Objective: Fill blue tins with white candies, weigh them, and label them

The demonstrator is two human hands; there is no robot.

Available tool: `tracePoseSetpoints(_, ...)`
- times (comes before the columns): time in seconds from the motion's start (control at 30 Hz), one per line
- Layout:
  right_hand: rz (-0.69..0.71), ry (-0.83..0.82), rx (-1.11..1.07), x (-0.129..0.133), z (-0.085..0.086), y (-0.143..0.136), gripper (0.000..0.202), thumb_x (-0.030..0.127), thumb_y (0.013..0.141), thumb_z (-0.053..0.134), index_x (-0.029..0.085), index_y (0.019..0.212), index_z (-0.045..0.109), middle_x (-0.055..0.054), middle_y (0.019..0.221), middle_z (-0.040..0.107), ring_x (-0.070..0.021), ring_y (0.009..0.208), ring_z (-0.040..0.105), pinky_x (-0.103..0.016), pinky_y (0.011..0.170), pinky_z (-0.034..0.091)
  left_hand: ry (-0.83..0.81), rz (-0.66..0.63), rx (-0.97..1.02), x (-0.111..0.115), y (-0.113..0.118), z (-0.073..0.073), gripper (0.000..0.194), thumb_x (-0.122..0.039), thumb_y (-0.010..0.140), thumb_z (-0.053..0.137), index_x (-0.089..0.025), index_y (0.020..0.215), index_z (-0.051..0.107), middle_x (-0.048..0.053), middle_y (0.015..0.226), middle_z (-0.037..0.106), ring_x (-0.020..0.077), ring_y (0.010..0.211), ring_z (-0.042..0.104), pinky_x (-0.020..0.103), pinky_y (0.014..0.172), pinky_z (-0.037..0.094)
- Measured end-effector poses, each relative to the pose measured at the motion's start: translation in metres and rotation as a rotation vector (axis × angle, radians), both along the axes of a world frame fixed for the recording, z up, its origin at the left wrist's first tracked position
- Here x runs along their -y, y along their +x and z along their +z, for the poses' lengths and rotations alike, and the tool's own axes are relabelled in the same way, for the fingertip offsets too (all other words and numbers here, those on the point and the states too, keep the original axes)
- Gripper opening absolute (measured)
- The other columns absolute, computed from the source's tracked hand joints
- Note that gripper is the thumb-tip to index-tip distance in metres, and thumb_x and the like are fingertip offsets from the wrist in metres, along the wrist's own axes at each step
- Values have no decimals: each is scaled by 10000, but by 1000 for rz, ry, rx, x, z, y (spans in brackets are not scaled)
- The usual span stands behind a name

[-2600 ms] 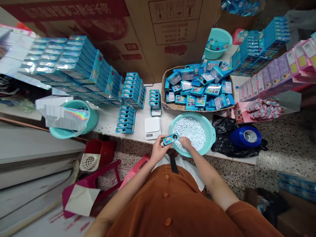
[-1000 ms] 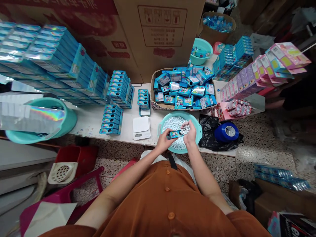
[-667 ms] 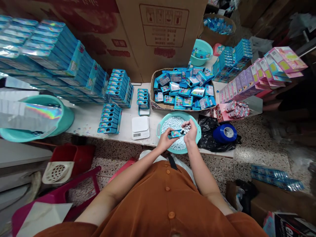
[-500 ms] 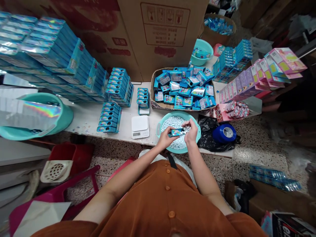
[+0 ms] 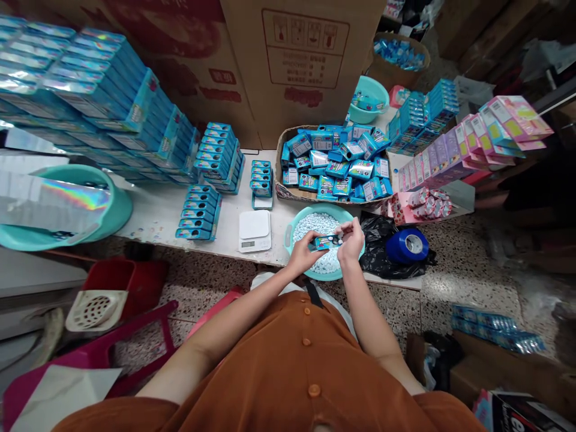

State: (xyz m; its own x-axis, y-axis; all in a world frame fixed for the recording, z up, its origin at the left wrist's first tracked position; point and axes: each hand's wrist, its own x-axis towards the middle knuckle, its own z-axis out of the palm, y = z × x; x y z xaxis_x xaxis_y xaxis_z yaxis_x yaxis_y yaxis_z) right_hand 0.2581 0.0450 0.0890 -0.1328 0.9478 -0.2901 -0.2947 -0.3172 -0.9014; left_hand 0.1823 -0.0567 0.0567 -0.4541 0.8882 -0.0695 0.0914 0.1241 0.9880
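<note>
My left hand (image 5: 303,253) grips a small blue printed box (image 5: 323,242) lying on its side above the basin, its opening turned toward the right. My right hand (image 5: 351,243) is cupped against that open end, with a few white candies (image 5: 339,240) between its fingers and the box. Beneath both hands stands a turquoise basin (image 5: 288,237) full of small white candies (image 5: 310,225). How many candies lie in my right palm is hidden by the fingers.
A white scale (image 5: 254,231) sits left of the basin. Behind it is a carton (image 5: 333,198) of blue boxes. Stacked blue boxes (image 5: 198,213) stand further left. To the right are a black plastic bag (image 5: 375,249), a blue tape roll (image 5: 407,246) and pink boxes (image 5: 445,150).
My right hand has tipped more upright beside the box's opening, and fewer white candies show in it. My left hand keeps its hold on the box, nearly in place.
</note>
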Motion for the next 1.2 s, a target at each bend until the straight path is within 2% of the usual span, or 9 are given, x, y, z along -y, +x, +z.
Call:
tracePoseSetpoints(0.1,-27,12,17,1,2,0,413,513,830,491,194,570,510,35,491,500,-97,469,518,-242,522,425,-20,41,17,-1,2,-1,297,-263,684,717,-195,930,566,26,940,638,189,915,599,298,827,455)
tracePoseSetpoints(0.33,-4,49,11,6,0,2,417,520,839,489,187,592,533,28,515,511,-98,466,516,-241,508,419,1,24,86,0,4,-12,326,-252,665,736,-185,922,547,22,907,630,181,875,609,284,786,465)
tracePoseSetpoints(0.47,-3,82,26,10,2,5,391,499,833,510,183,606,555,19,552,541,-101,498,531,-242,534,431,21,-22,1,1,2,-5,306,-225,693,705,-200,963,564,37,1013,649,205,988,603,316,875,453)
tracePoseSetpoints(0.63,39,196,69,11,3,6,404,511,857,446,189,668,601,-8,637,599,-130,626,593,-272,665,477,51,-87,-93,-3,-2,2,323,-223,728,675,-221,1034,570,37,1082,643,210,1035,591,329,907,444)
tracePoseSetpoints(0.8,46,157,37,3,-10,4,433,573,842,418,192,750,601,-23,710,631,-151,708,623,-319,766,493,-20,-52,-66,-11,-2,-16,316,-238,705,698,-204,986,560,31,980,641,197,934,605,310,829,466)
tracePoseSetpoints(0.93,38,187,26,1,-15,7,456,594,849,382,199,804,606,-36,765,647,-163,773,639,-349,829,490,39,-53,-11,-14,3,-31,366,-255,715,693,-193,1048,553,62,1056,631,202,977,602,320,855,467)
tracePoseSetpoints(1.07,6,141,7,-3,-17,12,466,608,846,375,201,788,595,-30,765,643,-154,775,640,-356,847,491,59,-85,-64,-18,8,-37,378,-247,736,676,-204,1097,572,80,1137,629,231,1090,575,372,949,435)
tracePoseSetpoints(1.2,0,117,-2,-7,-29,16,478,614,839,388,191,767,598,-29,753,643,-147,771,640,-341,844,490,40,-145,-131,-21,4,-41,370,-223,738,666,-219,1099,586,68,1109,647,233,1055,590,379,926,447)
